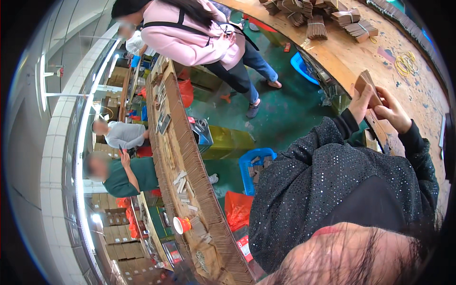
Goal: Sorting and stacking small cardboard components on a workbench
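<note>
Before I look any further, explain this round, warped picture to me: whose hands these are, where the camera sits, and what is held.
The camera sits on a person's head and looks down through a fisheye lens, so straight edges bend. That person's dark sparkly sleeves reach up to a worn wooden workbench. The left hand and right hand together hold a small stack of flat brown cardboard pieces. Tied bundles of brown cardboard and yellow rubber bands lie on the bench. A blue plastic basket stands on the green floor. Other people work nearby.

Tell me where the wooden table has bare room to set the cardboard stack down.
Bare wood lies on the wooden table right of both hands, between the yellow rubber bands and the right hand. The far end is crowded with bundled cardboard stacks.
</note>
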Demonstrator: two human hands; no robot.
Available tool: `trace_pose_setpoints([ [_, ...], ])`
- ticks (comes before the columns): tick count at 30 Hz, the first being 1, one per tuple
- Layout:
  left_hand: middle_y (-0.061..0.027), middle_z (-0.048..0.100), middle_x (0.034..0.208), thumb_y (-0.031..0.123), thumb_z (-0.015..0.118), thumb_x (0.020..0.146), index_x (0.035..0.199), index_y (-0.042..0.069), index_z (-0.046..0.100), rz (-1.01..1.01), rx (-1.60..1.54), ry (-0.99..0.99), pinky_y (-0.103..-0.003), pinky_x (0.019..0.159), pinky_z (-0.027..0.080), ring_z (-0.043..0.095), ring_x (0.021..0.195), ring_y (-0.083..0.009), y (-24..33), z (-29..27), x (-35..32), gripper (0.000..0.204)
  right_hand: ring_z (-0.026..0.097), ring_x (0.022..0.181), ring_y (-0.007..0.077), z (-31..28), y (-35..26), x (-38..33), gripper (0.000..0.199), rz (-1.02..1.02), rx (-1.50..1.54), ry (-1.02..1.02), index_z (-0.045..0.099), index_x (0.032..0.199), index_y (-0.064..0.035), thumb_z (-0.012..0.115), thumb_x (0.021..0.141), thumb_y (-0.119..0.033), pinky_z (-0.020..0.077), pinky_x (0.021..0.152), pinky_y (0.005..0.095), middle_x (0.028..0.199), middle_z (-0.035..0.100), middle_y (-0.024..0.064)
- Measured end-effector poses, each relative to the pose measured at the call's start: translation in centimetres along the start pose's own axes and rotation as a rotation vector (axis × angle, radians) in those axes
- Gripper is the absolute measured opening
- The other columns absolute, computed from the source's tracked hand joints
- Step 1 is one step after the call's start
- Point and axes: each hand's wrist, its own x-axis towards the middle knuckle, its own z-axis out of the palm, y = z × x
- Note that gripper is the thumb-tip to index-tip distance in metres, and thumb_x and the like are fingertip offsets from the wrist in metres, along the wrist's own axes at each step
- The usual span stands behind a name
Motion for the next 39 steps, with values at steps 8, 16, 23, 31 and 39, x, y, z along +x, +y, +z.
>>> trace_pose_setpoints([
  [8, -0.0209, 0.045, 0.127, 0.048, 0.061, 0.086, 0.141, 0.004, 0.025, 0.178, 0.648, 0.022, -0.031, 0.088, 0.045, 0.053, 0.103, -0.0216, -2.1, 0.1, 1.1, 0.080, 0.054, 0.104, 0.0229, -7.5, 1.5, -5.1, 0.066, -0.117, -0.696, 0.405, 0.035, 0.136, 0.0000, 0.059, 0.075, -0.005, 0.0452, 0.087, 0.0306, 0.119, 0.052, 0.0183],
  [16, -0.0131, 0.023, 0.151, 0.053, 0.051, 0.084, 0.143, 0.011, 0.030, 0.845, 1.781, -0.494, -0.054, 0.112, 0.007, 0.014, 0.141, -0.0338, -7.3, 1.4, 2.4, 0.075, 0.039, 0.122, 0.0357, -9.9, 9.4, -9.2, 0.077, 0.025, -1.281, 0.633, 0.030, 0.139, -0.0033, 0.059, 0.068, -0.009, 0.0318, 0.104, 0.0421, 0.130, 0.044, 0.0196],
  [23, -0.0141, 0.020, 0.152, 0.060, 0.047, 0.083, 0.143, 0.009, 0.029, 0.647, 1.652, -0.602, -0.056, 0.111, 0.003, 0.012, 0.141, -0.0348, -9.5, 1.0, 3.3, 0.081, 0.038, 0.124, 0.0352, -11.6, 11.0, -9.6, 0.075, -0.037, -1.260, 0.592, 0.030, 0.140, -0.0030, 0.062, 0.073, -0.010, 0.0311, 0.105, 0.0415, 0.134, 0.042, 0.0196],
  [31, -0.0136, 0.016, 0.153, 0.064, 0.048, 0.081, 0.144, 0.010, 0.027, 0.629, 1.643, -0.551, -0.057, 0.111, 0.001, 0.010, 0.142, -0.0343, -9.7, 0.3, 3.1, 0.086, 0.041, 0.123, 0.0353, -10.1, 11.0, -8.7, 0.073, 0.024, -1.421, 0.627, 0.027, 0.142, -0.0038, 0.063, 0.080, -0.019, 0.0321, 0.104, 0.0413, 0.134, 0.042, 0.0196],
  [39, -0.0137, 0.013, 0.154, 0.068, 0.046, 0.080, 0.146, 0.012, 0.024, 0.579, 1.648, -0.601, -0.057, 0.111, 0.005, 0.011, 0.141, -0.0365, -9.1, 1.0, 3.6, 0.090, 0.039, 0.127, 0.0339, -12.0, 12.5, -9.2, 0.065, -0.011, -1.484, 0.658, 0.028, 0.143, -0.0053, 0.055, 0.091, -0.032, 0.0304, 0.106, 0.0400, 0.140, 0.038, 0.0183],
])
